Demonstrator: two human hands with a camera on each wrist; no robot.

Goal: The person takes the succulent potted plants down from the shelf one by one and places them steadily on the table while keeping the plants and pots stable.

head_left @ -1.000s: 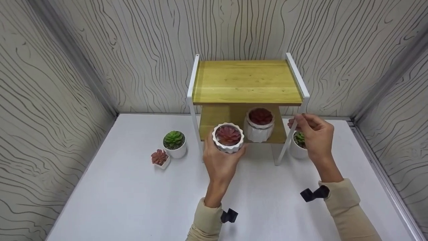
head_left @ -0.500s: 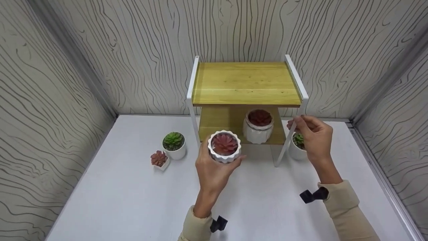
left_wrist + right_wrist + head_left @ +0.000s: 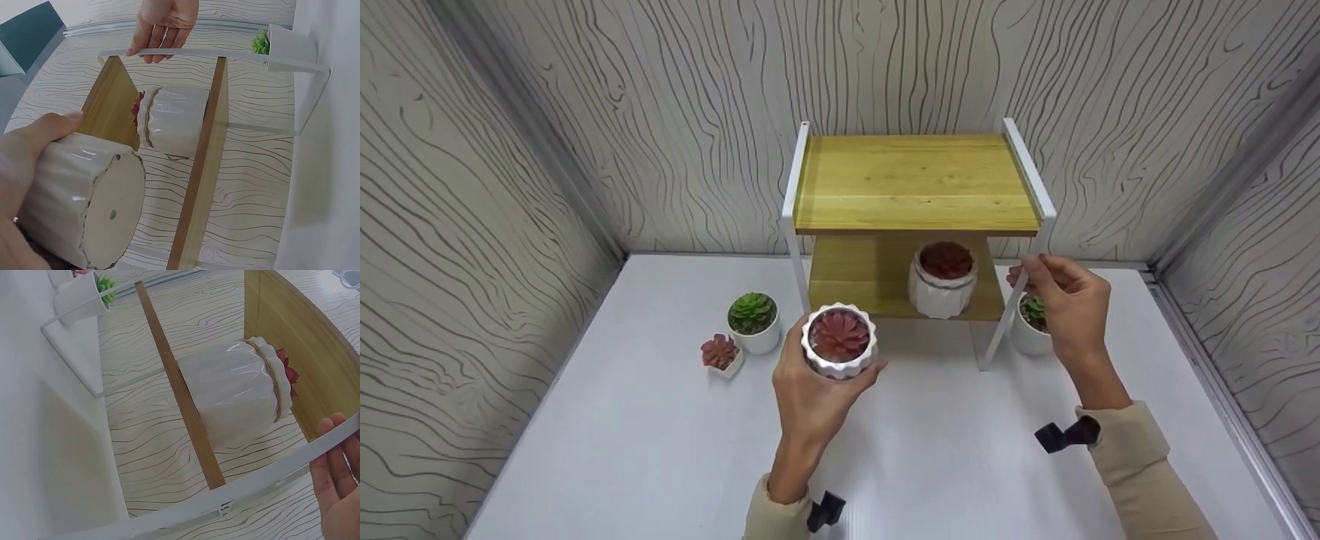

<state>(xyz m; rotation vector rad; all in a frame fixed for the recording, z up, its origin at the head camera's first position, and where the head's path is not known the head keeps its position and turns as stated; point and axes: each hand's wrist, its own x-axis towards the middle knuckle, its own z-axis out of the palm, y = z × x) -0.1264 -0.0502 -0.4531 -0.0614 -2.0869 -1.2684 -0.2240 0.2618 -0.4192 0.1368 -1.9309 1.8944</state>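
My left hand (image 3: 814,401) grips a white fluted pot with a red succulent (image 3: 840,337), thumb on one side and fingers on the other. It is held in the air in front of the two-tier wooden shelf rack (image 3: 915,184), and the left wrist view shows the pot's underside (image 3: 115,214). My right hand (image 3: 1072,315) holds the rack's white front right post (image 3: 1011,307) between thumb and fingers. A second white pot with a red succulent (image 3: 943,289), a cord round its neck, stands upright on the right half of the lower shelf (image 3: 855,277).
Left of the rack, a green succulent in a white pot (image 3: 754,322) stands beside a small pinkish-red succulent (image 3: 721,355). Another green succulent (image 3: 1031,330) stands right of the rack, partly behind my right hand. Patterned walls (image 3: 675,135) enclose the white table (image 3: 645,450).
My left hand has drawn the pot back toward me and to the left, away from the lower shelf. My right hand stays on the post.
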